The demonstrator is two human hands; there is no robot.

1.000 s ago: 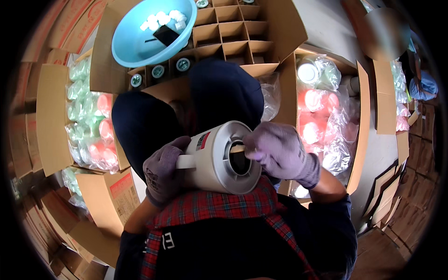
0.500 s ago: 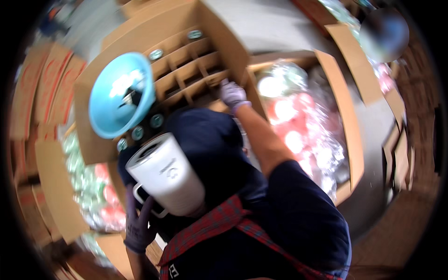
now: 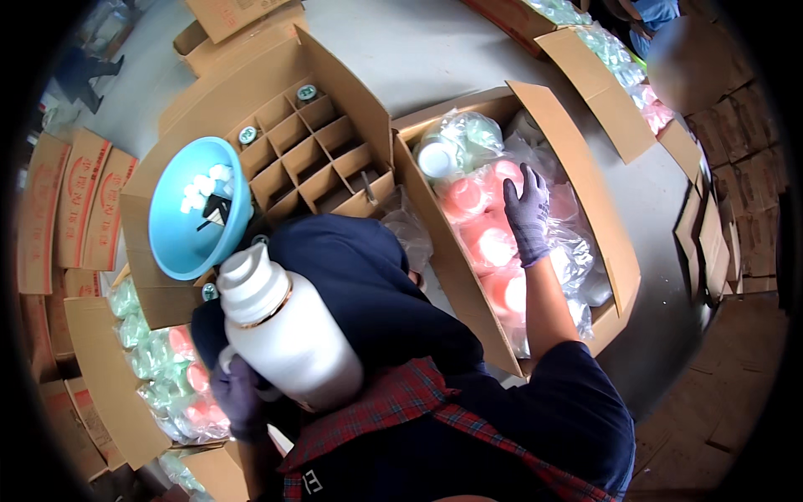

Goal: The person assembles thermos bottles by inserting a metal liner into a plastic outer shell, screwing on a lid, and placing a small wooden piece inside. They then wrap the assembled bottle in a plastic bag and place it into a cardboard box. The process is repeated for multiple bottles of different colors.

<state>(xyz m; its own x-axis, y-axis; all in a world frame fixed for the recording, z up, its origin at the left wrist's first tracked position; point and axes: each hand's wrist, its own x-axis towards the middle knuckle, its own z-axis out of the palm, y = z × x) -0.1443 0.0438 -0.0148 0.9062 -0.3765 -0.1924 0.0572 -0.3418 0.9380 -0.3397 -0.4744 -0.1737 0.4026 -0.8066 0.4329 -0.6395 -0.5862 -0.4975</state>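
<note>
A white jug (image 3: 293,343) with a spouted top and a thin gold ring stands tilted against my lap. My left hand (image 3: 237,389) is closed round its handle on the left side. My right hand (image 3: 526,216) reaches over the open carton (image 3: 456,238) on the right, fingers spread and nothing in them. Just under that hand lie pink parts (image 3: 493,241) wrapped in clear plastic bags, with a white-and-green bagged piece (image 3: 439,156) farther back. Ahead of me is a carton with cardboard dividers (image 3: 303,156), several of its cells holding round-topped items.
A light blue basin (image 3: 161,226) with small white pieces and a black item rests on the divided carton's left side. Another carton of green and pink bagged parts (image 3: 171,376) stands at left. Flattened red-printed cartons (image 3: 79,205) are stacked beyond. People are at the far edges.
My right hand has moved from the divided carton to the bagged pink parts and opened. My left hand has closed on the handle. The jug's raised end now shows a spout, not a dark round recess.
</note>
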